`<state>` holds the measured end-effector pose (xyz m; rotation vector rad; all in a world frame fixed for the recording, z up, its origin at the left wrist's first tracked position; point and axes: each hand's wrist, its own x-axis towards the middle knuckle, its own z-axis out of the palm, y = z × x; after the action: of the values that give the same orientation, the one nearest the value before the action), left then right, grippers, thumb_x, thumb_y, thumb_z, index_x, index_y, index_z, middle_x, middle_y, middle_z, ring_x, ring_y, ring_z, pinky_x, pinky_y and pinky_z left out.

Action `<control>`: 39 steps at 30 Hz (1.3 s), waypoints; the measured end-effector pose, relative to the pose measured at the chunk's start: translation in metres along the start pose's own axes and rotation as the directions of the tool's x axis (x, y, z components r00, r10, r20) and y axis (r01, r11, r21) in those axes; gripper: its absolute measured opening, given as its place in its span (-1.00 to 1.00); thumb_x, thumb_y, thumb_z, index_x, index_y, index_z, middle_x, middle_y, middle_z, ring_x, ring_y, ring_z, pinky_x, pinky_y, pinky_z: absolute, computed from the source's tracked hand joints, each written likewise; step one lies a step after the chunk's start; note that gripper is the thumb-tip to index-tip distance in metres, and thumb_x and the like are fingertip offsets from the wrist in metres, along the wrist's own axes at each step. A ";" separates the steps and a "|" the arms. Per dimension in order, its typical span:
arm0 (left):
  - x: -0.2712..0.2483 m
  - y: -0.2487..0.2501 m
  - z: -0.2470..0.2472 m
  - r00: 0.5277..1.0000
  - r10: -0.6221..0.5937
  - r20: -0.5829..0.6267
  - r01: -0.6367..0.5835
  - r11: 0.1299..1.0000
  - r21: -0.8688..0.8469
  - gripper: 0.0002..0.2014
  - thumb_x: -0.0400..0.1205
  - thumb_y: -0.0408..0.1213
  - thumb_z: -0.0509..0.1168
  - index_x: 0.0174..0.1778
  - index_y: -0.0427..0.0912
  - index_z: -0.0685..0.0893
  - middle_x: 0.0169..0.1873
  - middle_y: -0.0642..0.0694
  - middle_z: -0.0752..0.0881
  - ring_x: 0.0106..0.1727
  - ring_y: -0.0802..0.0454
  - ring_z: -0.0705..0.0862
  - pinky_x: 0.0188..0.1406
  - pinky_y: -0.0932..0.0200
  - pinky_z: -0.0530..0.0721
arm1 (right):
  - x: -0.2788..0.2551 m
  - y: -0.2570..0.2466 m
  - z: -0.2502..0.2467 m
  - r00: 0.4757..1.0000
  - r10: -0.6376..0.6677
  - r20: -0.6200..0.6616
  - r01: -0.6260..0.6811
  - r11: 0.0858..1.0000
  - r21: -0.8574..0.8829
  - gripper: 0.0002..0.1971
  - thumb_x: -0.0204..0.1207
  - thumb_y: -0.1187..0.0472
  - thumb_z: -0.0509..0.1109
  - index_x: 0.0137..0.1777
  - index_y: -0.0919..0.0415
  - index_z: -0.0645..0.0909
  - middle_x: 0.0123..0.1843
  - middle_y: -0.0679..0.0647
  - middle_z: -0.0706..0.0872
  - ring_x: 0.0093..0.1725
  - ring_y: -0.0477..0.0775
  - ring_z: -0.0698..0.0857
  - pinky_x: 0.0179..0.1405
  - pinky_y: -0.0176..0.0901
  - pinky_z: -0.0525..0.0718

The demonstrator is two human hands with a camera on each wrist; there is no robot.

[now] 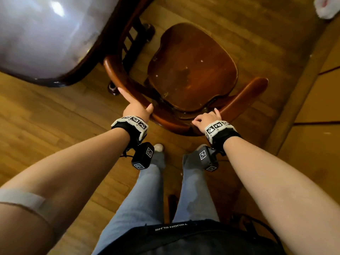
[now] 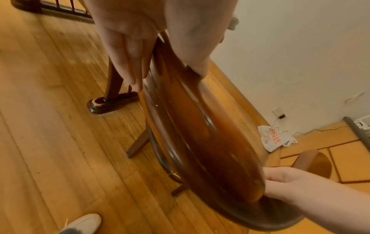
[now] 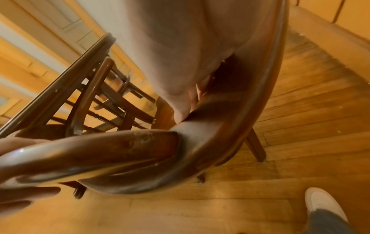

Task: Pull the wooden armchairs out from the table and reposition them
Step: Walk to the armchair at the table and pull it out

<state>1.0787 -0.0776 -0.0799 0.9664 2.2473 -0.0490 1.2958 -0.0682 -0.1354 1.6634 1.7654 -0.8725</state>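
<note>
A dark wooden armchair (image 1: pixel 191 70) with a curved back-and-arm rail (image 2: pixel 190 126) stands on the wood floor just in front of me, its left arm close to the table (image 1: pixel 36 39). My left hand (image 1: pixel 137 107) holds the left side of the rail, with straight fingers (image 2: pixel 130 63) along the outer face and the thumb on the inner side. My right hand (image 1: pixel 207 119) grips the rail's back right part, with fingers curled over it. The right wrist view shows the rail (image 3: pixel 120 150) running under my right palm (image 3: pixel 176 55).
The glossy-topped table's dark foot (image 1: pixel 112 88) sits beside the chair's left arm. More chairs (image 3: pixel 96 88) stand under the table. A white plastic bag (image 2: pixel 274 139) lies by the wall. A raised wooden ledge (image 1: pixel 303 70) runs along the right. My shoes (image 1: pixel 158 147) are behind the chair.
</note>
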 end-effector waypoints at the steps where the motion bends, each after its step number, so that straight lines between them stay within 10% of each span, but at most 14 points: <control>1: 0.004 -0.002 -0.002 1.000 0.009 0.019 -0.009 1.000 0.004 0.07 0.63 0.03 0.28 0.61 -0.27 -0.49 -0.02 -0.31 0.77 -0.13 -0.28 0.75 -0.28 -0.01 0.64 | -0.001 -0.007 0.004 0.999 0.032 -0.012 -0.032 0.999 0.018 -0.62 0.66 -0.13 0.12 0.22 -0.06 0.70 0.36 0.09 0.67 0.51 0.16 0.43 0.68 0.06 -0.11; 6: 0.013 -0.017 -0.008 0.994 -0.001 0.108 0.007 0.998 -0.057 0.02 0.64 -0.03 0.28 0.64 -0.24 -0.42 0.10 -0.29 0.74 -0.11 -0.25 0.72 -0.38 0.03 0.54 | -0.010 -0.027 0.021 0.992 0.115 -0.049 -0.112 0.992 0.064 -0.59 0.67 -0.13 0.09 0.22 -0.02 0.71 0.35 0.08 0.67 0.51 0.16 0.43 0.69 0.05 -0.10; 9: 0.008 -0.021 -0.007 0.992 0.010 0.126 0.000 0.997 -0.080 0.02 0.64 -0.07 0.30 0.64 -0.17 -0.44 0.24 -0.35 0.69 0.08 -0.30 0.73 -0.12 -0.07 0.61 | -0.020 -0.029 0.030 0.989 0.148 -0.031 -0.144 0.985 0.093 -0.59 0.67 -0.14 0.09 0.23 -0.03 0.71 0.38 0.07 0.65 0.52 0.16 0.42 0.69 0.04 -0.09; 16: -0.017 -0.031 -0.011 0.988 0.085 0.129 -0.075 0.994 -0.085 0.06 0.64 -0.13 0.31 0.60 -0.09 -0.55 0.07 -0.28 0.71 -0.27 -0.09 0.62 -0.16 0.07 0.55 | -0.054 -0.035 0.068 0.978 0.200 -0.050 -0.189 0.965 0.180 -0.59 0.67 -0.13 0.09 0.24 -0.01 0.70 0.37 0.07 0.65 0.50 0.15 0.43 0.68 0.04 -0.03; 22: -0.053 -0.056 0.017 0.964 0.215 0.155 -0.216 0.976 -0.010 0.08 0.63 -0.13 0.31 0.58 -0.14 -0.57 0.20 -0.33 0.70 0.09 -0.28 0.73 -0.12 0.01 0.60 | -0.104 -0.023 0.121 0.962 0.274 -0.007 -0.261 0.923 0.281 -0.62 0.68 -0.10 0.08 0.25 -0.05 0.68 0.42 0.05 0.62 0.53 0.13 0.41 0.68 0.03 -0.07; 39: -0.183 -0.071 0.113 0.745 0.520 0.419 -0.649 0.711 0.271 0.09 0.61 -0.13 0.34 0.62 -0.19 -0.51 0.07 -0.27 0.73 -0.06 -0.23 0.72 -0.20 0.05 0.59 | -0.254 0.011 0.282 0.835 0.473 0.282 -0.536 0.582 0.611 -0.58 0.69 -0.13 0.03 0.40 -0.08 0.56 0.48 0.07 0.57 0.60 0.12 0.34 0.70 0.01 -0.05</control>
<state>1.1872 -0.2768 -0.0720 1.7441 1.5610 -0.3657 1.3162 -0.4471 -0.1195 2.3679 0.8050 -1.3607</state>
